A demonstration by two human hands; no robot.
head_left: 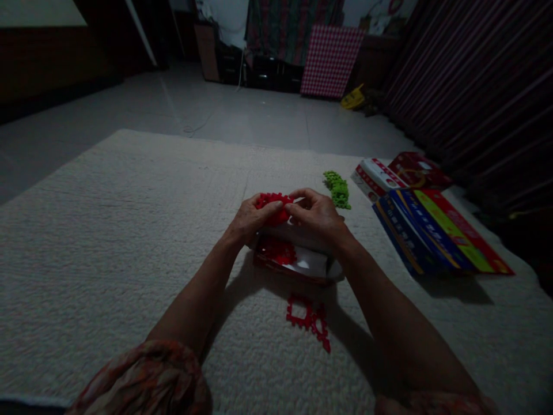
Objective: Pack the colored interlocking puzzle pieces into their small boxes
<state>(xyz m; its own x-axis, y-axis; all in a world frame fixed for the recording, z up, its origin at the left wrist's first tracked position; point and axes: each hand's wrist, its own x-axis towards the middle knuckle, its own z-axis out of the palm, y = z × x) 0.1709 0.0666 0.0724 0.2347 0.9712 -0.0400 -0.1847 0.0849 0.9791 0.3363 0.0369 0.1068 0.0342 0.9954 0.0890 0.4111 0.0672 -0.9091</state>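
Between my two hands is a bunch of red notched plastic building pieces [276, 214], raised over an open box. My left hand [252, 218] grips the bunch from the left, its thumb along the front. The thumb and fingers of my right hand [317, 214] pinch its right end. Below them the box [311, 263], red and white, lies on the quilted mat, with more red pieces [279, 251] inside. Nearer to me, a square red piece [299, 310] and a narrower pointed one [320, 328] lie close together on the mat.
Beyond my right hand lies a pile of green pieces [338, 189]. To the right are a blue, yellow and red folded carton [440, 230], a white and red box [380, 177] and a dark red box [419, 170]. The pale mat [129, 242] covers the surface beneath.
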